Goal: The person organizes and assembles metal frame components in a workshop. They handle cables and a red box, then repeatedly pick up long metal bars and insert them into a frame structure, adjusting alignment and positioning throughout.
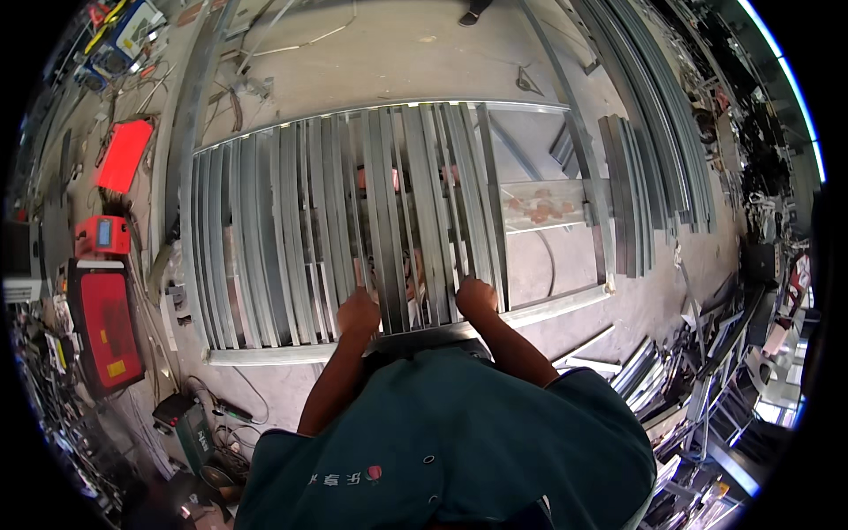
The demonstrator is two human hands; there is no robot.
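Observation:
Several grey metal bars point(380, 203) lie side by side, running away from me across a rectangular metal frame. The frame's near rail point(274, 356) passes just in front of my body. My left hand point(359, 314) is closed at the near end of a bar left of the middle. Closed at the near end of another bar, farther right, is my right hand point(477, 298). Fingers cover the exact places of grip. Narrow gaps between the bars show the floor and some reddish things beneath.
Long metal profiles point(649, 106) are stacked at the right, with shorter pieces point(625, 194) beside them. On the left stand a red-and-black machine point(108, 322), a red box with a display point(103, 235) and a green power tool point(193, 433) with cables. A person's shoe point(468, 18) shows at the far edge.

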